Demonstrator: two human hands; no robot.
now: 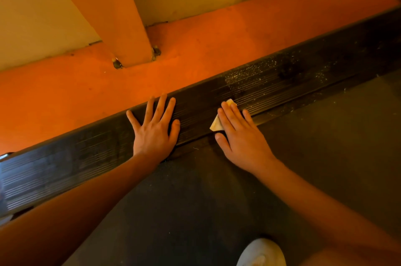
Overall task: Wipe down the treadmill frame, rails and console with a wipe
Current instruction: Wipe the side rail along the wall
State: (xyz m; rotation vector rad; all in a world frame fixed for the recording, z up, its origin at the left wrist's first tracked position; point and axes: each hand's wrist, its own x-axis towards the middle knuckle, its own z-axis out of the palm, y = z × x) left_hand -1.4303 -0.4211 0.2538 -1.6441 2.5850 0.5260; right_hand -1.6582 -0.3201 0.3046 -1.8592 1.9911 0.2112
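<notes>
Wipe [216, 124], pale and folded, lies on the black ribbed side rail [282, 83], pressed flat under the straight fingers of the right hand [238, 137]. Left hand [154, 131] rests near it on the rail, fingers spread wide, holding nothing. Pale dust specks the rail beyond the wipe; orange frame [195, 48] runs alongside.

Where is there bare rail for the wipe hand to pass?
Right of the right hand, the dusty rail runs bare between orange frame and belt. Left of the left hand it is bare too. Crowded only between the hands, around the wipe.
</notes>
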